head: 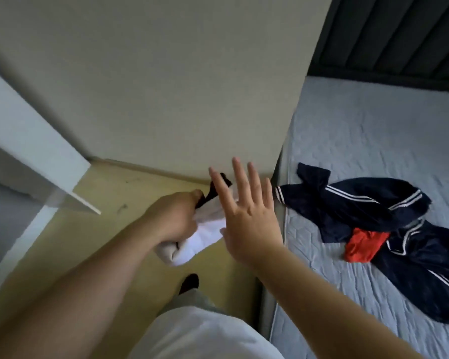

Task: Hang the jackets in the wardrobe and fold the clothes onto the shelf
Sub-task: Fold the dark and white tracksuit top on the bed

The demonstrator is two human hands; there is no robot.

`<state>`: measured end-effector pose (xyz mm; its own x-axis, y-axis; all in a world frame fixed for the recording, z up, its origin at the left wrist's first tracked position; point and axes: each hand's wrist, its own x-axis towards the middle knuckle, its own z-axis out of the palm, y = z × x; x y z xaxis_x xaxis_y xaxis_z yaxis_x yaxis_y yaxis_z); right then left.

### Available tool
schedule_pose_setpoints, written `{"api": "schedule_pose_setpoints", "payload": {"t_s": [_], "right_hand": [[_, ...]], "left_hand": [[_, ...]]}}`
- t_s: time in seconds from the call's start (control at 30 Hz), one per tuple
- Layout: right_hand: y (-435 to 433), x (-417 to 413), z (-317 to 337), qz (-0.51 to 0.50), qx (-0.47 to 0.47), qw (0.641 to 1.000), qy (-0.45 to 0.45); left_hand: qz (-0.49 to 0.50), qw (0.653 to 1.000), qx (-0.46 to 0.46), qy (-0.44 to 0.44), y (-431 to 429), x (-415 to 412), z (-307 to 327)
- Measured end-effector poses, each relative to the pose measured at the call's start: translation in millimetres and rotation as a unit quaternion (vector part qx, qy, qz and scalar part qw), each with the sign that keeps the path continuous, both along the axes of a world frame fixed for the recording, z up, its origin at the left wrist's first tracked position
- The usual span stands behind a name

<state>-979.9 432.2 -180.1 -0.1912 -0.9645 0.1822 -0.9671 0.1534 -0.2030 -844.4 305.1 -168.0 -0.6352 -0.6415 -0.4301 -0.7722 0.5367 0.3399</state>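
Two hands: left hand [174, 218] clutches white-and-dark bundle [205, 229], right hand [249, 213] spread empty, nearer the navy jacket [373, 216] lying rightward.

A white and black garment [208, 226] is seen left of the bed [360, 156], whose cover is pale blue-grey and quilted. On the bed, navy jackets [360, 203] are striped in white, with red-orange cloth [362, 244] among them. The floor [109, 221] is yellowish.

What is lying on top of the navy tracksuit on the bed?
A red garment lies on the navy tracksuit, near its middle, on the bed. A dark fold covers the red piece's upper right edge, so its type can't be told. Whatever is beneath the tracksuit is hidden.
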Motion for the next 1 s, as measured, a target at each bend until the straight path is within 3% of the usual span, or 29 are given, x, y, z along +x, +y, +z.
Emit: {"api": "schedule_pose_setpoints", "payload": {"t_s": [0.07,0.13,0.23,0.57,0.77,1.0], "right_hand": [[-32.1,20.4,12.0,0.084,0.054,0.993,0.058],[-63.5,37.1,15.1,0.116,0.125,0.984,0.049],[-120.6,76.2,17.7,0.161,0.144,0.975,0.042],[-376.7,273.1,46.8,0.352,0.148,0.919,0.103],[-466.0,387.8,76.8,0.468,0.153,0.867,0.073],[-555.8,513.6,114.6,0.6,0.143,0.782,0.085]], "left_hand": [[-0.03,0.998,-0.047,-0.004,-14.1,32.0,14.2],[-0.051,0.994,-0.095,-0.002,-29.0,60.1,23.9],[-0.012,0.989,-0.144,-0.01,-62.3,116.5,27.4],[0.154,0.981,-0.115,-0.034,-200.1,331.3,23.1],[0.291,0.942,-0.158,-0.052,-257.1,445.8,44.1],[0.43,0.877,-0.212,-0.02,-296.3,565.0,73.4]]}}
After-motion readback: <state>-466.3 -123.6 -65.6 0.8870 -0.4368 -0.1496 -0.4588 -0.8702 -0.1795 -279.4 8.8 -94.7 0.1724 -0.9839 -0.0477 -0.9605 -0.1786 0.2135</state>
